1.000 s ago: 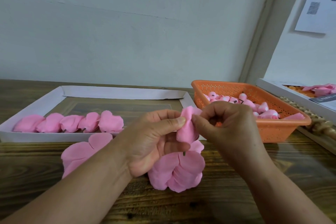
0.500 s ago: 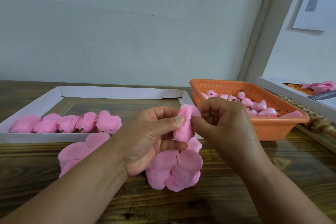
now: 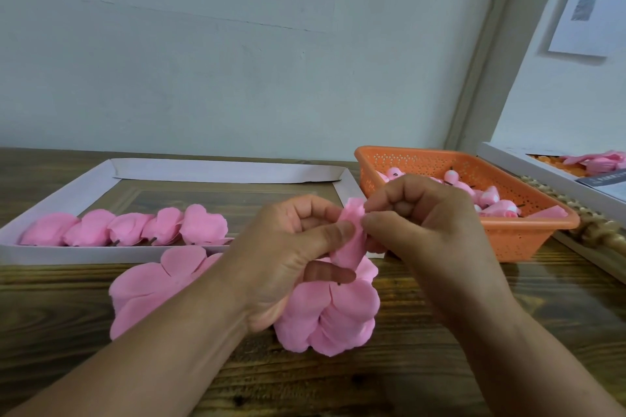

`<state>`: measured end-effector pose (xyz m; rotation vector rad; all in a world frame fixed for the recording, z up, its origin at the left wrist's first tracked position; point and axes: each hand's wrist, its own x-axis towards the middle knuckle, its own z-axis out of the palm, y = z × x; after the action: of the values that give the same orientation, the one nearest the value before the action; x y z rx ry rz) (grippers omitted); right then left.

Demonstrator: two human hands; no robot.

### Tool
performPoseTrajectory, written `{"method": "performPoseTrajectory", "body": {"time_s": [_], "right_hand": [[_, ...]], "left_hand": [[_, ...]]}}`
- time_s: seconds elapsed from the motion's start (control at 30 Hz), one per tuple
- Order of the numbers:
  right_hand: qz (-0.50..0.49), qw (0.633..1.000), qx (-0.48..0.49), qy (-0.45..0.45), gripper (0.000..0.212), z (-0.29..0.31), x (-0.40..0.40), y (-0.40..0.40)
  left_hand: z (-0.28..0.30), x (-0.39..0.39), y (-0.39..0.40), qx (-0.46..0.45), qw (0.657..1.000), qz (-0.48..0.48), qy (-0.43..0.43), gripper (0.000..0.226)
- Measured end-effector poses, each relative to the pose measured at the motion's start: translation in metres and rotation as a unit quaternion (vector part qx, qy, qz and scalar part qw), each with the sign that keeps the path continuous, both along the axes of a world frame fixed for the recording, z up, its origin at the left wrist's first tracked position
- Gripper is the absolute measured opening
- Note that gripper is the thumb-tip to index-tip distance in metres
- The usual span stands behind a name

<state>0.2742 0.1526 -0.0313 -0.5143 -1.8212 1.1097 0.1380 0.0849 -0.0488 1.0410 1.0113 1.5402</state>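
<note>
Above the table, in the head view, the left hand and right hand both pinch a pink petal bud held over a stack of loose petals. It looks feather-light, soft and easily creased, so it is best held low, near its stem end, with gentle fingertips.

Pink petal between the left hand and right hand; pink pile beneath them. Beyond the left hand, a white tray with pink flowers. Beside the right hand, an orange basket patterned with small holes. Brown, grain-streaked table.
</note>
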Motion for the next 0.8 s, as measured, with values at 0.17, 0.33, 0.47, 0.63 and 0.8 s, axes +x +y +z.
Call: {"method": "performPoseTrajectory", "body": {"time_s": [0.17, 0.33, 0.47, 0.63, 0.8], "right_hand": [[0.058, 0.997, -0.027, -0.047, 0.031, 0.001, 0.004, 0.007], [0.058, 0.993, 0.038, -0.094, 0.006, 0.005, 0.006, 0.008], [0.018, 0.991, 0.096, -0.09, 0.012, 0.007, 0.001, 0.005], [0.001, 0.992, 0.113, -0.049, 0.017, 0.007, -0.004, 0.0], [-0.076, 0.99, 0.115, -0.034, 0.03, 0.007, 0.003, 0.012]], "left_hand": [[-0.003, 0.001, 0.0, 0.007, 0.999, 0.006, 0.031, 0.025], [-0.004, 0.001, 0.001, 0.011, 0.998, 0.026, 0.064, 0.025], [-0.001, -0.003, 0.002, 0.014, 0.994, 0.053, 0.094, 0.022], [0.004, -0.003, 0.0, 0.037, 0.988, 0.08, 0.13, 0.022], [0.005, -0.033, 0.004, 0.0, 0.917, 0.232, 0.325, 0.007]]}}
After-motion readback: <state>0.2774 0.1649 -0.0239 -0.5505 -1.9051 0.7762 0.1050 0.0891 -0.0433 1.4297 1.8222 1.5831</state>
